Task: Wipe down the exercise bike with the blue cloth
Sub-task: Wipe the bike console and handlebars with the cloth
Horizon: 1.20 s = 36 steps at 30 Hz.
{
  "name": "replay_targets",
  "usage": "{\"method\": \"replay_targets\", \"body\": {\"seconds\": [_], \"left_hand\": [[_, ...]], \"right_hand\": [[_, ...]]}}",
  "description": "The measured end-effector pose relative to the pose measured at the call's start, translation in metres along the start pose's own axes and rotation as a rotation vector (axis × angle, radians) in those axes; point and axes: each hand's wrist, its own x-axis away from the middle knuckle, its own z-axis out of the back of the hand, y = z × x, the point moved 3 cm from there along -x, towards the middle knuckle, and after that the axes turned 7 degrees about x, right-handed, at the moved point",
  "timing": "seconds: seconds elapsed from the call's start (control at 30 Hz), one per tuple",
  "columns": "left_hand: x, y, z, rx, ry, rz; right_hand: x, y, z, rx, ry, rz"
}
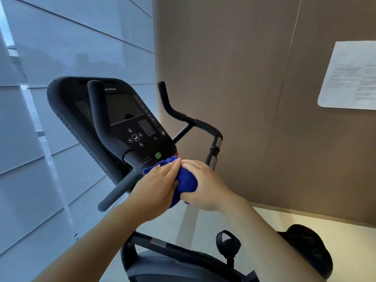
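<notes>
The blue cloth point(186, 181) was bunched into a thick wad at the lower edge of the console point(126, 117) of the exercise bike point(67, 102), just below the green button point(158, 155) and on the centre of the handlebar assembly. It sat between the two hands, which nearly met at their fingertips over its far end. The left hand point(156, 190) lay flat over the cloth's left side with its fingers straight and together, pressing down rather than grasping. The right hand point(205, 186) was curled round the cloth's right side, thumb underneath, gripping it. The wad's long axis ran from the console's bottom edge back toward the person, its far end frilled and touching the console, its near end hanging below the hands. The console tilted up and away, its dark screen and keypad facing the person. A left handlebar point(97, 110) rose in front of the console, and a right handlebar point(183, 117) bent upward further off. Below the forearms were the bike's dark frame and a pedal point(227, 245) with a strap. To the left stood pale grey-blue panels point(71, 47) with horizontal seams, to the right a beige wall point(234, 78) bearing a printed sheet of paper point(352, 76). A light floor point(264, 222) lay underneath.
</notes>
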Motion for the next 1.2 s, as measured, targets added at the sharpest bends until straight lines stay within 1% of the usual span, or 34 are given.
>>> {"method": "replay_targets", "body": {"seconds": [0.13,0.27,0.47,0.53,0.67,0.73,0.83,0.93,1.0,1.03,1.07,1.17,1.2], "left_hand": [[0.001,0.011,-0.012,-0.085,0.051,0.023],[-0.013,0.015,-0.019,-0.109,0.068,0.106],[-0.044,0.029,-0.038,-0.256,-0.047,0.164],[-0.053,0.033,-0.046,-0.273,-0.075,0.185],[-0.076,0.040,-0.061,-0.258,-0.078,0.205],[-0.091,0.043,-0.073,-0.264,-0.111,0.220],[-0.116,0.044,-0.097,-0.276,-0.201,0.283],[-0.145,0.043,-0.114,-0.246,-0.311,0.320],[-0.165,0.040,-0.120,-0.194,-0.365,0.330],[-0.174,0.036,-0.123,-0.153,-0.375,0.354],[-0.182,0.032,-0.126,-0.111,-0.380,0.386],[-0.203,0.021,-0.138,-0.056,-0.397,0.459],[-0.210,0.019,-0.141,-0.058,-0.399,0.471]], "right_hand": [[0.004,0.016,0.000,-0.024,-0.017,0.060],[-0.004,0.036,0.003,-0.098,-0.041,0.037],[-0.016,0.074,0.006,-0.228,-0.059,-0.004],[-0.019,0.086,0.006,-0.262,-0.043,-0.011],[-0.025,0.116,0.007,-0.304,-0.003,-0.038],[-0.028,0.132,0.008,-0.277,-0.010,-0.057],[-0.035,0.158,0.011,-0.172,-0.024,-0.039],[-0.048,0.188,0.014,0.020,-0.053,-0.058],[-0.058,0.206,0.019,-0.025,-0.061,-0.132],[-0.064,0.212,0.023,-0.053,-0.024,-0.157],[-0.070,0.216,0.027,0.004,-0.004,-0.163],[-0.093,0.236,0.027,-0.030,0.010,-0.197],[-0.099,0.240,0.028,0.030,0.040,-0.169]]}}
